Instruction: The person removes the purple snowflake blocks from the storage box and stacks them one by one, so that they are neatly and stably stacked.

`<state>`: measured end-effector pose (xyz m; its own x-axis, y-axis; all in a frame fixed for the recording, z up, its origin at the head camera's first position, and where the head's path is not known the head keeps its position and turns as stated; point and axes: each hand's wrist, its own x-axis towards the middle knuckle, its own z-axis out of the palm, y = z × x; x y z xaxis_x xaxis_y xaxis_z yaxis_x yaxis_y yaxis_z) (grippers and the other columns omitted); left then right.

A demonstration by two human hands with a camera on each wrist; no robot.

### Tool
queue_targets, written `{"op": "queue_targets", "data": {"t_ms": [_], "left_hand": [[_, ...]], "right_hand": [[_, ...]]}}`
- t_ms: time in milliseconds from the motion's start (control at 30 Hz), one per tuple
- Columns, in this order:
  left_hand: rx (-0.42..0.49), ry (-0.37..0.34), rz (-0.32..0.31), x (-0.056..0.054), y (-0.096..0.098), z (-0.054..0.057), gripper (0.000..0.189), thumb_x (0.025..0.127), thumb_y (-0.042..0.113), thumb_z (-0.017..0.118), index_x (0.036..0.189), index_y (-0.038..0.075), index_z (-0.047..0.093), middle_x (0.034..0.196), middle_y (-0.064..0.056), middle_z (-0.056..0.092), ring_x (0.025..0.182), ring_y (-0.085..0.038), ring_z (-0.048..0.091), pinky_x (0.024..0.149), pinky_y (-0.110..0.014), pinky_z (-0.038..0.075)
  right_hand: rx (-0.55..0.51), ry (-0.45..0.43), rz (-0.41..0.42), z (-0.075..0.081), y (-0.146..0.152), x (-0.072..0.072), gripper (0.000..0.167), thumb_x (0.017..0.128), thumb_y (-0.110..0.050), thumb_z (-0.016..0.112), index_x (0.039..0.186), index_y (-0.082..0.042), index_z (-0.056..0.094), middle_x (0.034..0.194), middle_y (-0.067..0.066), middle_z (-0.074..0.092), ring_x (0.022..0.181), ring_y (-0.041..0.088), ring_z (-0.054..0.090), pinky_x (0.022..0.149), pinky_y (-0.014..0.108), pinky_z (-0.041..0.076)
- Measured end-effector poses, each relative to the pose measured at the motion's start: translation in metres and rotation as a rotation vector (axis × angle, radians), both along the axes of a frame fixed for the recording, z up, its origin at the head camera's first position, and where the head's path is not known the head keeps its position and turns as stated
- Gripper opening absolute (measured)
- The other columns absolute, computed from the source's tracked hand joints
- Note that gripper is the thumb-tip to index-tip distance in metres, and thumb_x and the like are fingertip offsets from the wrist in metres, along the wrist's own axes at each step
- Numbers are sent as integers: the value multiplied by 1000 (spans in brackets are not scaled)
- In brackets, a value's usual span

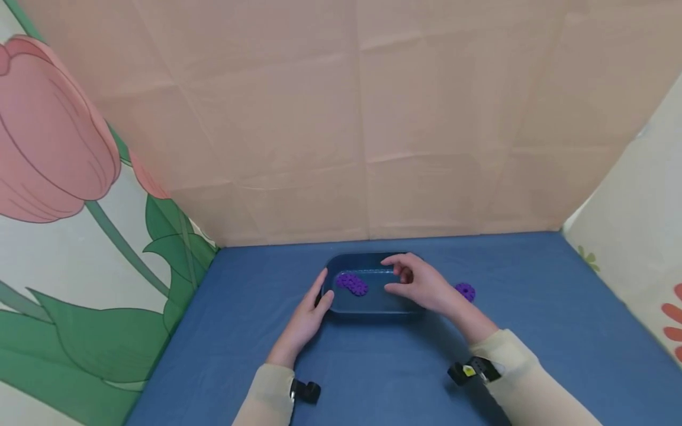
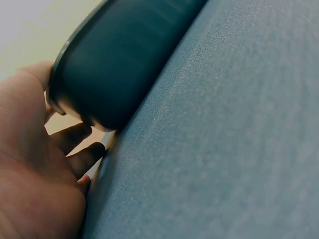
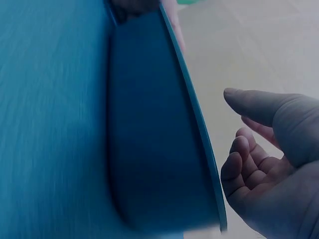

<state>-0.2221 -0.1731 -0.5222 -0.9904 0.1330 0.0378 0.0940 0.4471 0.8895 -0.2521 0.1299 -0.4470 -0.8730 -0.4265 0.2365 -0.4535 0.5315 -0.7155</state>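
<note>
While the person's left grip [image 1: 305, 320] holds the left end of a dark blue tray [image 1: 380, 303], thumb at the rim and fingers against the outer wall, the right grip [image 1: 424, 286] hovers over the tray's right part, thumb and index finger parted and holding nothing, the other fingers curled inward. Purple scalloped pieces [image 1: 353, 284] lie bunched inside the tray toward its left end. One lone purple piece [image 1: 466, 290] rests on the blue-covered desk [image 1: 373, 367] to the right of the tray, partly hidden by the right forearm. Behind hangs a creased beige sheet [image 1: 362, 118].
</note>
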Motion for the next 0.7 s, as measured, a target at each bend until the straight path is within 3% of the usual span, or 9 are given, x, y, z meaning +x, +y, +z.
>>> {"op": "queue_targets", "data": {"t_ms": [433,700], "left_hand": [[-12,-8,22,-1,2,-1,65,91,71,42,150,52,20,154,25,20,145,-16,17,112,-59,18],[-14,-2,18,-1,1,-2,66,91,71,43,150,52,21,154,23,20,145,-17,18,112,-60,18]], "right_hand": [[23,-20,25,-19,-40,-16,43,83,-25,80,123,-28,63,98,-1,54,82,15,53,69,32,48],[57,-64,40,-25,-56,-25,44,83,-24,80,124,-19,65,104,13,58,85,19,54,70,35,48]]}}
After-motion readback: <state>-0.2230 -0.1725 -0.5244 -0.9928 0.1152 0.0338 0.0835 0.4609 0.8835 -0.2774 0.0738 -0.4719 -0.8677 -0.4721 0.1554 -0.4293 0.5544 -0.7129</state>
